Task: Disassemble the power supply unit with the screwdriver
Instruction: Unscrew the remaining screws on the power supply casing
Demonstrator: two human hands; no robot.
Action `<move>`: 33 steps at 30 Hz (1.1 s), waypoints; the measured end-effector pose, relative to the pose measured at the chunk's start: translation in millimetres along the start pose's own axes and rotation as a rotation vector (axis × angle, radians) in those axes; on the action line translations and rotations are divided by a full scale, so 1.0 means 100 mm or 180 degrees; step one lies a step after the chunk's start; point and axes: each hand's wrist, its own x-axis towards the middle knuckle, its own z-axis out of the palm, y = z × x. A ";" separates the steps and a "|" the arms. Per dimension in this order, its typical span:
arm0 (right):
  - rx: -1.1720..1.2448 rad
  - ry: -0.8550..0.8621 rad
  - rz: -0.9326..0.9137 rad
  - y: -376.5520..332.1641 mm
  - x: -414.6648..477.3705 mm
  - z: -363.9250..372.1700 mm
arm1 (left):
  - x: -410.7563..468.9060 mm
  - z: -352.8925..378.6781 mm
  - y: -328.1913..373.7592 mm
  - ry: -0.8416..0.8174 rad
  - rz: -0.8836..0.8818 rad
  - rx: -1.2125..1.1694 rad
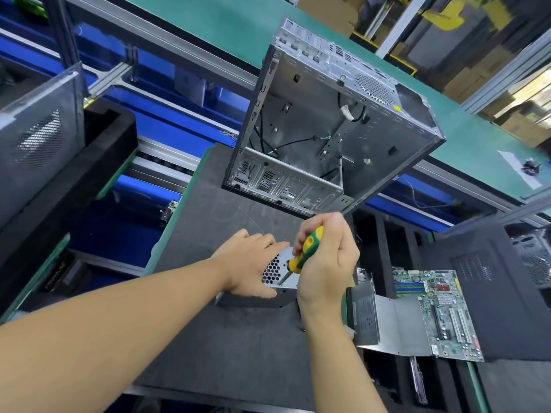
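Slanting — screwdriver (pixel 300 258) tip down-left, handle up-right

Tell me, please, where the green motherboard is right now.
In the head view, the motherboard lies lower right, beside a grey metal sheet, right of the right hand gripping the screwdriver.

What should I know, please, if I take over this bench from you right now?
Left-hand grip rests flat on the power supply unit, steadying it on the dark mat.
Right-hand grip holds the screwdriver, tip set down on the unit's top.
Done: cannot tell how many screws are out.
Left: likely finish this screw, then any others, then lift the cover off.
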 end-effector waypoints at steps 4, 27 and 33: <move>0.0622 -0.1008 0.0004 0.02 0.07 -0.09 | -0.01 -0.03 0.00 -0.0078 -0.0003 -0.0190; 0.1463 -0.1829 0.0918 -0.03 0.20 -0.19 | -0.01 -0.02 0.01 -0.0073 -0.0020 0.0068; 0.1217 -0.1362 0.0862 -0.01 0.36 -0.29 | -0.01 0.00 0.01 -0.0119 -0.0085 0.0182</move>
